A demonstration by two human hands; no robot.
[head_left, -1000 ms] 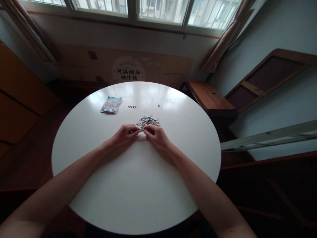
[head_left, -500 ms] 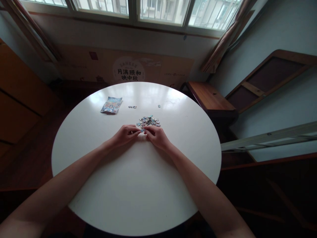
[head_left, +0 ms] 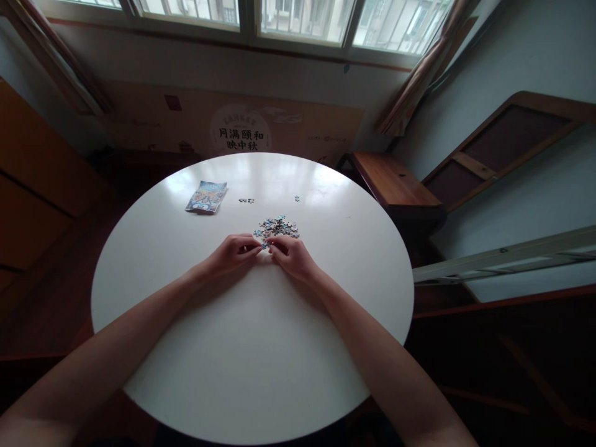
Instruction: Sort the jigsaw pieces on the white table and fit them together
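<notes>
Both of my hands meet at the near edge of a pile of jigsaw puzzle pieces [head_left: 280, 225] on a white oval table [head_left: 242, 347]. My left hand [head_left: 236, 249] is closed, thumb and fingertips pinching a small bluish puzzle piece [head_left: 264, 246]. From the other side, my right hand [head_left: 289, 253] is pinched too, its fingertips at the right of that same piece. The fingers partly cover the piece, so its outline is hard to make out.
A colourful printed packet [head_left: 207, 197] lies at the table's back left. Loose puzzle pieces [head_left: 246, 200] sit behind the pile, and a single piece [head_left: 297, 198] stands farther right. Beyond the table's right side is a wooden bench [head_left: 393, 180].
The whole view has shifted very slightly. Both hands keep their pinch at the pile's near edge, with hardly any visible movement.
</notes>
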